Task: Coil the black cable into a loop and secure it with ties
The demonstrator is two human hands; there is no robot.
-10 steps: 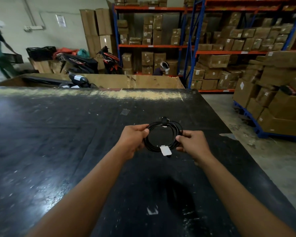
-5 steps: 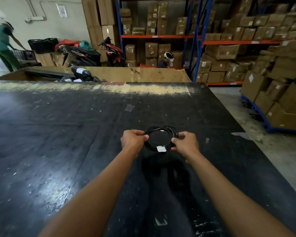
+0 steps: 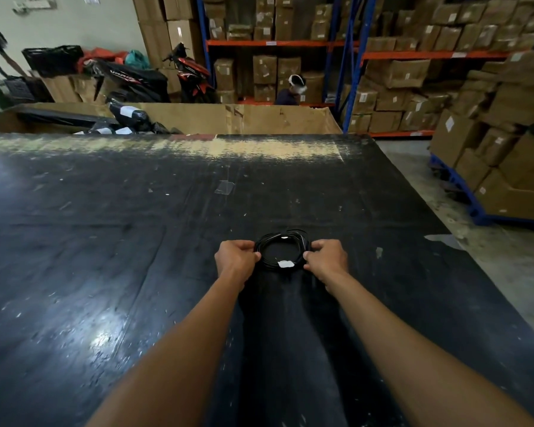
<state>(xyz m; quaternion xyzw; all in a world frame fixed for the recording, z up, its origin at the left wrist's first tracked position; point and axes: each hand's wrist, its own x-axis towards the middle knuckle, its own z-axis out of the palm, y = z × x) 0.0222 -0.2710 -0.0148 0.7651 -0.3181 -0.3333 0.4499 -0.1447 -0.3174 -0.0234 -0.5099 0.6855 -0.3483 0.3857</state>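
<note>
The black cable (image 3: 272, 243) is wound into a small round coil, lying low on or just over the black table (image 3: 105, 241). A white tag (image 3: 285, 264) sits on the coil's near side, and a tie crosses its far side. My left hand (image 3: 235, 258) pinches the coil's left edge. My right hand (image 3: 326, 257) grips its right edge. Both arms reach straight out from the bottom of the view.
A piece of clear tape (image 3: 224, 187) lies on the table beyond the coil. A large open cardboard bin (image 3: 259, 118) with wrapped black goods stands at the table's far edge. Stacked boxes on a blue pallet (image 3: 475, 208) line the floor at right. A person (image 3: 292, 90) sits by the shelves.
Both hands have carried the coil away from me and lowered it from an upright hold to nearly flat on the table. The view has tilted down.
</note>
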